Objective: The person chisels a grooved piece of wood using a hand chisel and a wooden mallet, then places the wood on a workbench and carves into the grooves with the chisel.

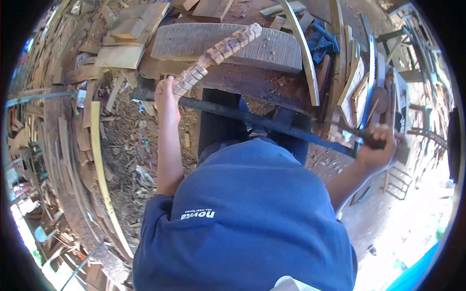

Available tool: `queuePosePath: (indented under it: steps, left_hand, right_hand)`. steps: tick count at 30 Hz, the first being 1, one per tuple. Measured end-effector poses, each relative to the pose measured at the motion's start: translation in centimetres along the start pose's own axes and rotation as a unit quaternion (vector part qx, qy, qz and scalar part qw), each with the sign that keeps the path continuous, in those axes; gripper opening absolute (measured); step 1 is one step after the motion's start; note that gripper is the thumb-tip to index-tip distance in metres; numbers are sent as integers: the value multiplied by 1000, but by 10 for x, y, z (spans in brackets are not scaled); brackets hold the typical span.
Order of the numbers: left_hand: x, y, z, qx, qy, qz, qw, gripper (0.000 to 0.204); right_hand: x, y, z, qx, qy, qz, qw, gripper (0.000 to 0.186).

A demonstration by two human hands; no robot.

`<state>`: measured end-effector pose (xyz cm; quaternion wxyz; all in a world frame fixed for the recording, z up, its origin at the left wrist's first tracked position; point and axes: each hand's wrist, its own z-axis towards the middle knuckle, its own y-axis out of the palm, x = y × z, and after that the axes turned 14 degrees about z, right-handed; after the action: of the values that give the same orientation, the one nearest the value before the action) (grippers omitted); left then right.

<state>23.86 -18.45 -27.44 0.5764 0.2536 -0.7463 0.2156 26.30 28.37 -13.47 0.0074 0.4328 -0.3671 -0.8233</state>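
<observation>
My left hand (pixel 166 97) is closed round the near end of a long wooden stick (pixel 225 50) with notches cut along its length. The stick slants away to the right, its far part over a thick wooden block (pixel 179 42) on the workbench. At the right, clear of the stick, my right hand (pixel 377 151) is closed on a dark-handled tool (pixel 366 137). A thin part of it points left and a wider, blurred part shows past the hand. I cannot make out what kind of tool it is.
A dark bar (pixel 272 124) crosses in front of my legs. Upright boards and strips (pixel 357 87) crowd the right side, near a blue cloth (pixel 323 41). Planks (pixel 131 29) lie at the back left. A long pale strip (pixel 99 155) and scattered wood chips (pixel 131 160) lie at the left.
</observation>
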Motion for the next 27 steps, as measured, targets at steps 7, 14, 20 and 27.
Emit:
queuePosePath:
  steps: [7, 14, 20, 27]
  left_hand:
    - [-32, 11, -43, -62, 65, 58, 994, 40]
    - [-44, -6, -64, -121, 166, 84, 975, 43]
    - [-43, -51, -99, -56, 178, 81, 979, 47]
    - [6, -76, -128, -52, 277, -55, 958, 50]
  right_hand:
    - [-42, -23, -20, 165, 59, 28, 984, 21]
    - [-46, -5, -52, 158, 55, 16, 986, 29]
    - [-37, -34, -55, 91, 134, 77, 984, 27]
    - [-39, -52, -66, 111, 77, 116, 984, 21]
